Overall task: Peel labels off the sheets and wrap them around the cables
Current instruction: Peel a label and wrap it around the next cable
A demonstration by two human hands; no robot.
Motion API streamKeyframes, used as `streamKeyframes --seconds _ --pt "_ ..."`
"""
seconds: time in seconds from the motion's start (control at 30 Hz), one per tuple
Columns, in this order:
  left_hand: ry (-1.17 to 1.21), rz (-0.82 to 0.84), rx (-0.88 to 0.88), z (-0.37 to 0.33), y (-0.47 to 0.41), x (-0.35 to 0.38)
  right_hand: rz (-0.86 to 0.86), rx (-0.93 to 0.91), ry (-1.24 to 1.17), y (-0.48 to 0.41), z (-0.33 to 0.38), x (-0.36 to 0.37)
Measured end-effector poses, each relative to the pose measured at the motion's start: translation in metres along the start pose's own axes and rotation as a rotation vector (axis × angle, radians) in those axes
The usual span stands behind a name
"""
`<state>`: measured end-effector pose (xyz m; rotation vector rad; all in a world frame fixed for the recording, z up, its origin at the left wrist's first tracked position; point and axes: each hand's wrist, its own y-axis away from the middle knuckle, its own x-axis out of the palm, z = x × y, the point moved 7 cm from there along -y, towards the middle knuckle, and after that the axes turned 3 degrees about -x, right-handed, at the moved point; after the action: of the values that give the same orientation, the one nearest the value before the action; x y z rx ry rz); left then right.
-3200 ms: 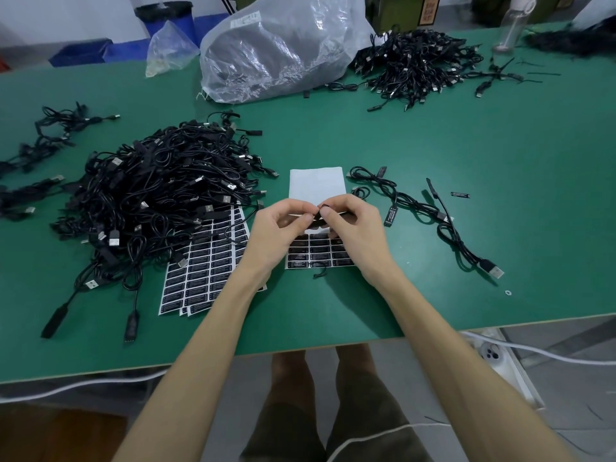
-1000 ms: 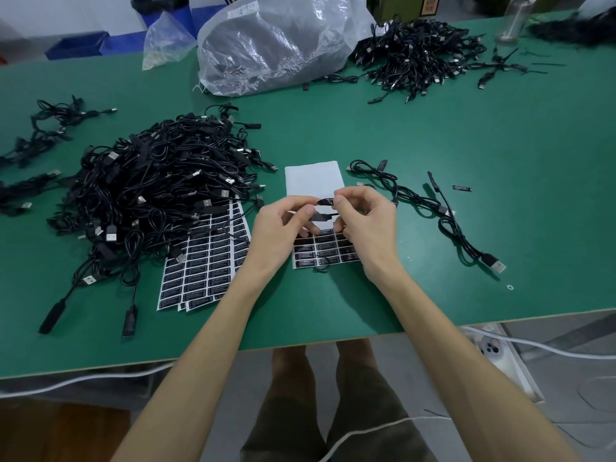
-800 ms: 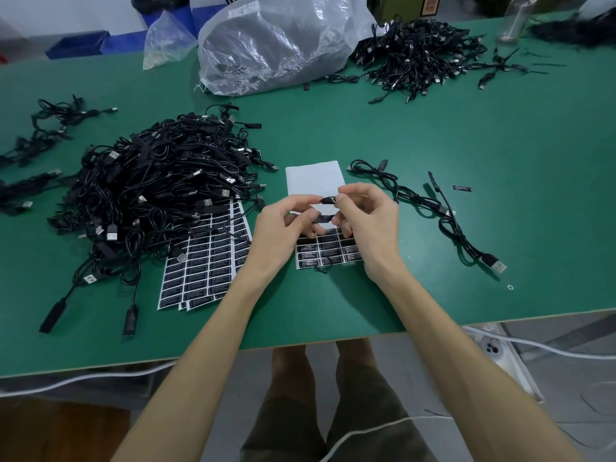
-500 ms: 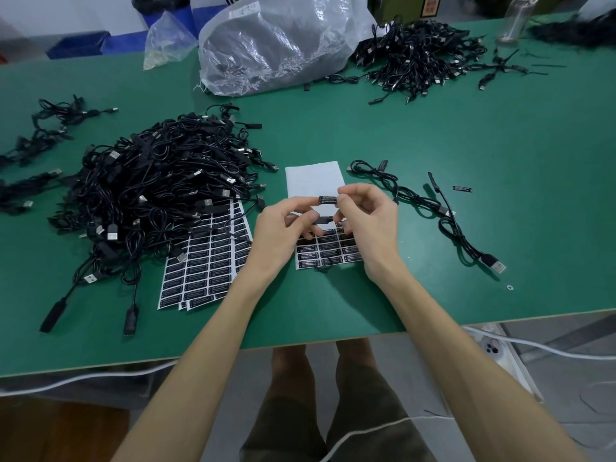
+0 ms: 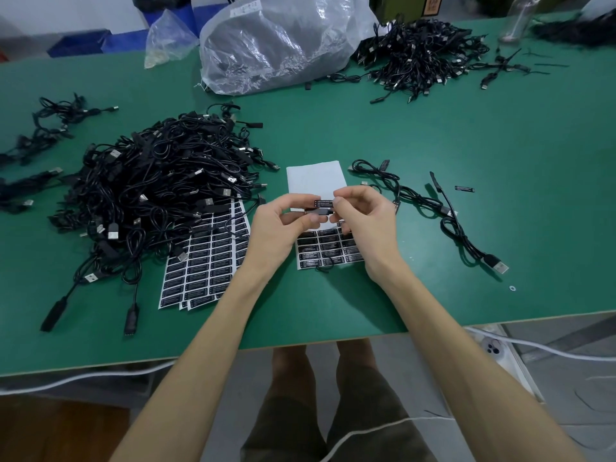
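I'm pinching the label (image 5: 324,203) between both hands' fingers (image 5: 338,202), left hand (image 5: 281,228) also gripping the cable (image 5: 319,212) right under it, I guess for lining up the wrap, right hand (image 5: 365,225) at 3 o'clock, above the sheet (image 5: 328,250) on the counter (image 5: 433,295).

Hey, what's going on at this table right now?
A person works at a green table. The left hand pinches a black cable, and the right hand holds a peeled label just above it, not yet wrapped round. A partly used label sheet lies under the hands; a big cable pile sits to the left.
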<state>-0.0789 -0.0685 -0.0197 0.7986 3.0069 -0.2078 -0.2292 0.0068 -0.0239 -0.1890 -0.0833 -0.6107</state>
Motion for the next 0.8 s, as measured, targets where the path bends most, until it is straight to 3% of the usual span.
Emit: streamKeyframes --seconds 0.8 --pt "-0.078 0.034 -0.013 0.006 0.0 0.004 0.037 -0.074 0.037 0.0 0.004 0.003"
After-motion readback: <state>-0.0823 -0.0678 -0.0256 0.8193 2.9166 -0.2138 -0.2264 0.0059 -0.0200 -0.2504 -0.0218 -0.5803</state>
